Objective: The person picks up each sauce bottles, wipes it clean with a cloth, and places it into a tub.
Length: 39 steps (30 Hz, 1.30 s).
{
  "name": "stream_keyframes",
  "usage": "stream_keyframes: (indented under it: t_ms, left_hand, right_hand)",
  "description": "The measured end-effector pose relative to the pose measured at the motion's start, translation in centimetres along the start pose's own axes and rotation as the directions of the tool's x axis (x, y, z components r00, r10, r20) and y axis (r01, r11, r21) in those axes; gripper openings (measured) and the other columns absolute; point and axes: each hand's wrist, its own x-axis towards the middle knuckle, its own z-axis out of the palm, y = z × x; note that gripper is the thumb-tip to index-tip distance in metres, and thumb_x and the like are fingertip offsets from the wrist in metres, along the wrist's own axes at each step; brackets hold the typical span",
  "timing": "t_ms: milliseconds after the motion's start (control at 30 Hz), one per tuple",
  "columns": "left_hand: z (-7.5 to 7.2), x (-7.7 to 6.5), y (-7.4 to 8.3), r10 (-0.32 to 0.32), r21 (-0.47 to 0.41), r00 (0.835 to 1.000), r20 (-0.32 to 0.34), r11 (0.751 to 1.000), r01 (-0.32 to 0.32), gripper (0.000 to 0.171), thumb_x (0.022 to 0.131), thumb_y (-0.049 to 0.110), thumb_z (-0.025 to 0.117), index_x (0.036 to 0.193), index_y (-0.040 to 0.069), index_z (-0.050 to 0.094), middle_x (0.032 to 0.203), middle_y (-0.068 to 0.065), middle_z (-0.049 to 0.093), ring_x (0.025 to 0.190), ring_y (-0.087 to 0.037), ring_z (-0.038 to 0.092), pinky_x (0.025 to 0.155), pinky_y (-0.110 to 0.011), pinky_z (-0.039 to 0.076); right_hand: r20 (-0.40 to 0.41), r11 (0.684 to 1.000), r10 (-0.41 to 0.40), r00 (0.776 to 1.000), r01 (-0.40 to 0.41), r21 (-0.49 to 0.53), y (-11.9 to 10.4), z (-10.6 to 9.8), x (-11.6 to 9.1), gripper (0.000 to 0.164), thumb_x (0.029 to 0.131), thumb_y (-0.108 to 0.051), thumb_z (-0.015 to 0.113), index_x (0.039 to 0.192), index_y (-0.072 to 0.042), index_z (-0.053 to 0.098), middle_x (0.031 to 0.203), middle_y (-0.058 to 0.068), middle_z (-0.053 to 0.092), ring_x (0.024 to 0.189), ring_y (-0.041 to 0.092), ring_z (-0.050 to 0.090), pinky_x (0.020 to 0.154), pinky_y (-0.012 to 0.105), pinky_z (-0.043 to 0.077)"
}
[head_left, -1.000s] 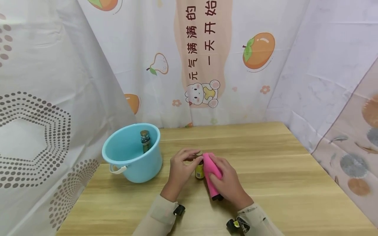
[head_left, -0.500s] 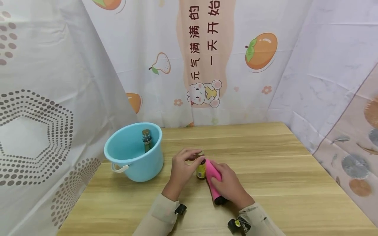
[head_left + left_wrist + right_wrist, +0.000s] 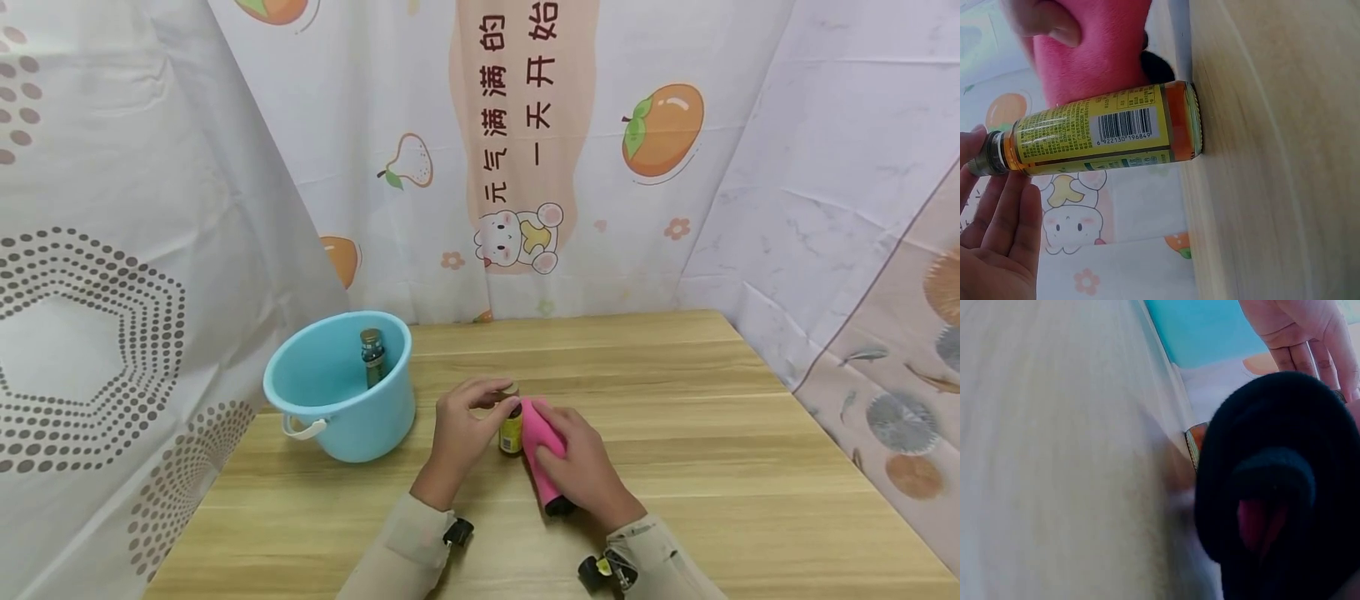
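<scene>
A small glass bottle (image 3: 511, 435) with a yellow label stands upright on the table. Thumb and fingers of my left hand (image 3: 465, 427) pinch its metal cap (image 3: 987, 157). In the left wrist view, a barcode shows on the label and the contents look amber. My right hand (image 3: 583, 465) grips a rolled pink cloth (image 3: 537, 432) with a black edge, pressed against the bottle's right side. Its rolled black end (image 3: 1272, 434) fills much of the right wrist view and hides most of the bottle there.
To the left stands a light blue bucket (image 3: 367, 433) with a white handle. A dark glass bottle (image 3: 373, 358) with a gold cap leans inside it. The wooden table (image 3: 675, 400) ends at a printed curtain (image 3: 420, 233) behind.
The pink cloth has shifted slightly along the bottle's side, its upper end dipping and rising again and its roll turning a little. My left hand keeps its pinch on the cap.
</scene>
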Motion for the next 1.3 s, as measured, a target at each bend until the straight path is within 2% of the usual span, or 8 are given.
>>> stream_keyframes:
  t_ms: [100,233,433,700,967,1300]
  left_hand:
    - [-0.05,-0.06,0.02,-0.01,-0.002,1.0,0.002,1.0,0.01,0.025,0.092,0.025,0.081,0.115,0.017,0.08,0.112,0.003,0.077,0.094,-0.009,0.075,0.082,-0.03,0.063]
    - [-0.07,-0.08,-0.04,-0.008,-0.012,1.0,0.007,1.0,0.008,0.025,0.092,0.025,0.081,0.115,0.018,0.08,0.112,0.002,0.077,0.095,-0.009,0.075,0.082,-0.036,0.064]
    - [-0.08,-0.12,-0.12,-0.007,-0.017,1.0,0.007,1.0,0.007,0.025,0.092,0.025,0.081,0.115,0.018,0.079,0.112,0.002,0.077,0.096,-0.009,0.075,0.082,-0.039,0.064]
    - [0.03,-0.06,-0.08,-0.023,-0.016,1.0,0.007,1.0,0.023,0.025,0.092,0.026,0.081,0.116,0.019,0.08,0.111,0.004,0.077,0.096,-0.01,0.075,0.082,-0.037,0.064]
    - [0.1,-0.12,-0.16,0.0,-0.005,1.0,0.0,1.0,0.0,0.025,0.092,0.025,0.081,0.116,0.019,0.079,0.11,0.004,0.078,0.095,-0.009,0.075,0.081,-0.036,0.064]
    - [0.02,-0.21,0.05,0.0,-0.006,1.0,0.001,1.0,0.0,0.025,0.092,0.024,0.081,0.117,0.019,0.079,0.11,0.004,0.078,0.096,-0.01,0.075,0.081,-0.038,0.064]
  right_hand:
    - [-0.063,0.996,-0.08,0.995,0.083,0.044,0.11,0.05,0.06,0.069,0.084,-0.006,0.075,0.149,-0.022,0.058,0.131,0.004,0.064,0.096,0.016,0.061,0.071,0.025,0.055]
    - [-0.129,0.98,-0.155,0.979,0.169,0.109,0.08,0.06,0.05,0.071,0.085,-0.003,0.077,0.15,-0.023,0.056,0.134,0.003,0.062,0.097,0.015,0.062,0.07,0.025,0.058]
    - [-0.146,0.97,-0.176,0.974,0.197,0.143,-0.22,0.05,-0.08,0.071,0.087,-0.004,0.078,0.151,-0.024,0.056,0.135,0.003,0.061,0.101,0.016,0.063,0.074,0.027,0.06]
    - [-0.114,0.98,-0.133,0.984,0.148,0.133,-0.22,0.11,-0.04,0.068,0.088,-0.007,0.077,0.151,-0.022,0.055,0.138,0.004,0.06,0.101,0.016,0.063,0.075,0.027,0.059]
    - [-0.078,0.987,-0.068,0.995,0.079,0.142,-0.27,0.15,-0.08,0.067,0.09,-0.008,0.075,0.152,-0.026,0.054,0.135,0.004,0.061,0.1,0.017,0.063,0.074,0.027,0.059]
    - [-0.005,0.998,0.05,0.999,-0.05,0.035,-0.38,0.26,-0.12,0.067,0.088,-0.013,0.074,0.151,-0.021,0.055,0.131,0.005,0.065,0.103,0.018,0.063,0.084,0.034,0.057]
